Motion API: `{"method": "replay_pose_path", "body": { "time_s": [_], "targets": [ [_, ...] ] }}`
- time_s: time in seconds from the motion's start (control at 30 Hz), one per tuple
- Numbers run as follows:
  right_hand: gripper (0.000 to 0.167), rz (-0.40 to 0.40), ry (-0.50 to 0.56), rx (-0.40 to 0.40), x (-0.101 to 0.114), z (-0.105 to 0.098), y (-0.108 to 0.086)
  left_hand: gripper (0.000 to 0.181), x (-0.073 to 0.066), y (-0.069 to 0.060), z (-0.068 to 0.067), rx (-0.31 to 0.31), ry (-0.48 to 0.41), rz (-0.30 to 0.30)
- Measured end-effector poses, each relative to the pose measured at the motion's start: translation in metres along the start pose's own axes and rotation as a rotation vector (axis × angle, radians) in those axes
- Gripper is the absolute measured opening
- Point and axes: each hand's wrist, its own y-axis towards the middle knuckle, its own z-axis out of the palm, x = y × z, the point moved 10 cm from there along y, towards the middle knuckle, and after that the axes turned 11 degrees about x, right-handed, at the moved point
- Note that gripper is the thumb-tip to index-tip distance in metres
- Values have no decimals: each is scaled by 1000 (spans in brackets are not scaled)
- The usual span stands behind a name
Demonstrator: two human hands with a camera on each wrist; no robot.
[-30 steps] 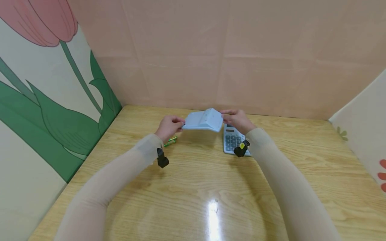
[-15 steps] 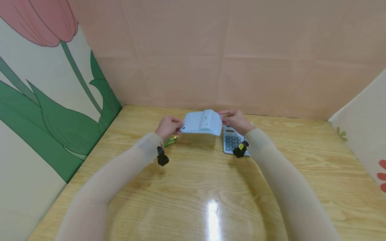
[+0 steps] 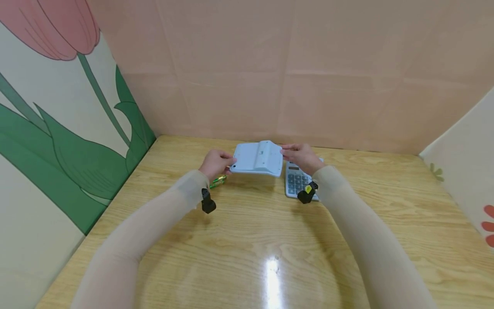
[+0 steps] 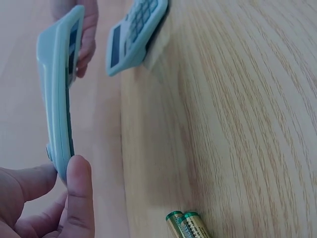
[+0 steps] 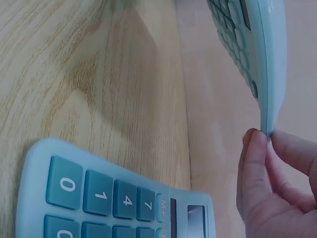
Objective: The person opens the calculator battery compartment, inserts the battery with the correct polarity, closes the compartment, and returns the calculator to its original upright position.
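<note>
A light blue calculator (image 3: 245, 156) is held above the table with its back facing up and its keys facing down. My left hand (image 3: 217, 164) pinches its left edge between thumb and fingers, as the left wrist view also shows. At the opposite edge, my right hand (image 5: 277, 183) grips the casing with thumb and fingertips. A second light blue calculator (image 3: 297, 182) lies keys up on the table, partly hidden under my right hand and wrist. Two green and gold batteries (image 4: 190, 225) lie side by side on the table near my left hand.
The wooden table (image 3: 239, 240) runs back to a pinkish cloth wall (image 3: 247, 77). A tulip-patterned panel (image 3: 65, 128) borders the left side, and a pale panel (image 3: 467, 159) the right. Each wrist carries a small black camera (image 3: 208, 201).
The held calculator has tilted so that more of its back faces the head camera. Both hands keep their hold and have barely shifted. The other calculator and the batteries stay put.
</note>
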Motion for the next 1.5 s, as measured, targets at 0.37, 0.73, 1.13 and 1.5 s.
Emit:
{"method": "replay_pose_path", "body": {
  "time_s": [0.37, 0.73, 1.13, 1.5],
  "targets": [
    [47, 72, -6, -27, 0, 6, -14, 27, 0, 0, 2, 2, -3, 0],
    [57, 115, -131, -18, 4, 19, -22, 25, 1, -1, 3, 19, -7, -9],
    [65, 157, -188, 16, 0, 26, -33, 22, 4, -9, 8, 54, 114, -61],
    [68, 194, -224, 24, -10, 32, -46, 16, 14, -17, 15, 89, 277, -95]
  ]
}}
